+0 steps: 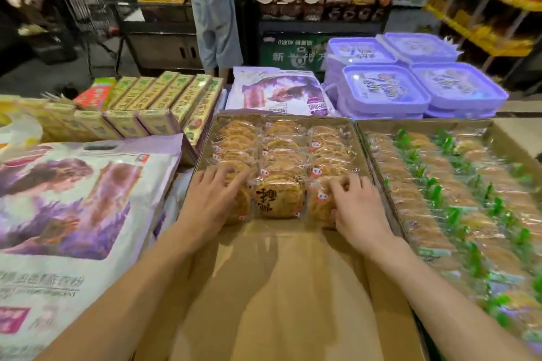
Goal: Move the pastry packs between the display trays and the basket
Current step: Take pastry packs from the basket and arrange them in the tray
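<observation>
My left hand (215,195) lay on the front pack of the left column, fingers spread and loosely bent over the wrapper; whether it truly held the pack I could not tell. My right hand (356,204) had its fingertips curled onto the front pack of the right column, seemingly pinching the wrapper. Between my hands sat the stamped pastry pack (278,199), touching the packs on both sides. All three columns of pastry packs (281,145) filled the far part of the cardboard tray (281,272) beyond my fingers; the part nearer me was bare. No basket was in view. The risk, I judged, was the slick film: a shallow pinch could slip, or drag the overlapping neighbours out of line. Right of my right hand lay the green-wrapped tray (457,184).
</observation>
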### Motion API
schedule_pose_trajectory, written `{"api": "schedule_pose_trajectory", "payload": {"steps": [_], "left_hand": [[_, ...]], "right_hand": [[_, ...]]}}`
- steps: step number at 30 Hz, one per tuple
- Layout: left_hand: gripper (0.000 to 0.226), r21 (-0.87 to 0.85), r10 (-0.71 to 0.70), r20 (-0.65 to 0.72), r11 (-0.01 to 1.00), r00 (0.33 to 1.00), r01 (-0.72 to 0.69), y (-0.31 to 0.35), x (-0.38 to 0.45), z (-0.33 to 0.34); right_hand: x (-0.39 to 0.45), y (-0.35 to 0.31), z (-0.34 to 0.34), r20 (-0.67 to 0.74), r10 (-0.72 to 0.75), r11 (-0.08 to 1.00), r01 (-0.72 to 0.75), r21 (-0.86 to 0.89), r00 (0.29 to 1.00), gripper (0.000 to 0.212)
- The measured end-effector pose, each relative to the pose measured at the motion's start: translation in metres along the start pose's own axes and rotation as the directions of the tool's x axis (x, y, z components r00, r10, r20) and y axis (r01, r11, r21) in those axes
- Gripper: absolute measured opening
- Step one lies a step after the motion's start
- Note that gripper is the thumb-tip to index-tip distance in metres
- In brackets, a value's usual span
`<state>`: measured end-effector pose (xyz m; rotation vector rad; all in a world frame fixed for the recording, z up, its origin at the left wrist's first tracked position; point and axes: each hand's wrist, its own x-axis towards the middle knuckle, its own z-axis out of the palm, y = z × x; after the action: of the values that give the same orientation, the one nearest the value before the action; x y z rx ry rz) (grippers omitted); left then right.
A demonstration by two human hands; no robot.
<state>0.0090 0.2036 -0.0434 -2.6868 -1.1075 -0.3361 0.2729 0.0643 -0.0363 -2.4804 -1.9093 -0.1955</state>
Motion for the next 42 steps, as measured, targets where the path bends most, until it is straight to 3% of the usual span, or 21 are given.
{"api": "schedule_pose_trajectory", "payload": {"steps": [2, 6, 9, 16, 21, 24, 28, 33, 36, 39, 42], "left_hand": [[0.090, 0.003, -0.017, 0.002, 1.000, 1.000, 0.017, 0.005, -0.005, 0.011], [0.122, -0.020, -0.040, 0.163, 0.999, 0.986, 0.044, 0.004, -0.005, 0.030], [0.119, -0.022, 0.011, 0.234, 1.000, 0.972, -0.006, 0.001, 0.003, 0.025], [0.117, -0.039, 0.150, 0.221, 0.989, 0.964, -0.145, -0.011, 0.014, 0.013], [0.109, 0.021, 0.111, 0.246, 0.993, 0.963, -0.120, -0.003, 0.013, 0.004], [0.107, 0.031, 0.022, 0.275, 0.999, 0.961, -0.032, -0.001, 0.007, -0.001], [0.108, -0.096, -0.061, 0.209, 0.992, 0.976, 0.083, 0.001, -0.013, -0.020], [0.079, -0.292, -0.174, -0.049, 0.944, 0.984, 0.152, 0.002, -0.100, -0.065], [0.061, -0.266, -0.364, -0.166, 0.912, 0.917, 0.314, 0.006, -0.189, -0.087], [0.060, -0.217, -0.594, -0.121, 0.798, 0.795, 0.563, 0.016, -0.302, -0.111], [0.062, -0.117, -0.779, -0.035, 0.625, 0.626, 0.771, 0.042, -0.421, -0.142]], "right_hand": [[-0.004, 0.000, 0.007, -0.031, -0.009, 1.000, 0.009, -0.026, 0.999, 0.085], [-0.005, -0.007, 0.010, 0.129, -0.057, 0.996, 0.065, -0.056, 0.990, 0.109], [-0.004, -0.011, 0.014, 0.161, -0.042, 0.994, 0.057, -0.092, 0.986, 0.109], [-0.002, -0.010, 0.027, 0.020, 0.002, 0.987, 0.001, -0.163, 1.000, 0.111], [-0.006, -0.026, 0.020, 0.037, 0.064, 0.987, -0.058, -0.149, 0.997, 0.103], [-0.012, -0.029, 0.012, 0.061, 0.096, 0.987, -0.088, -0.133, 0.994, 0.101], [-0.032, -0.043, -0.011, 0.033, 0.075, 0.997, -0.074, -0.019, 0.997, 0.095], [-0.066, -0.081, -0.046, -0.167, -0.120, 0.979, 0.144, 0.143, 0.979, 0.081], [-0.088, -0.125, -0.062, -0.269, -0.253, 0.894, 0.331, 0.303, 0.929, 0.070], [-0.127, -0.183, -0.066, -0.284, -0.450, 0.734, 0.532, 0.423, 0.847, 0.064], [-0.177, -0.248, -0.060, -0.312, -0.626, 0.541, 0.687, 0.486, 0.714, 0.056]]}}
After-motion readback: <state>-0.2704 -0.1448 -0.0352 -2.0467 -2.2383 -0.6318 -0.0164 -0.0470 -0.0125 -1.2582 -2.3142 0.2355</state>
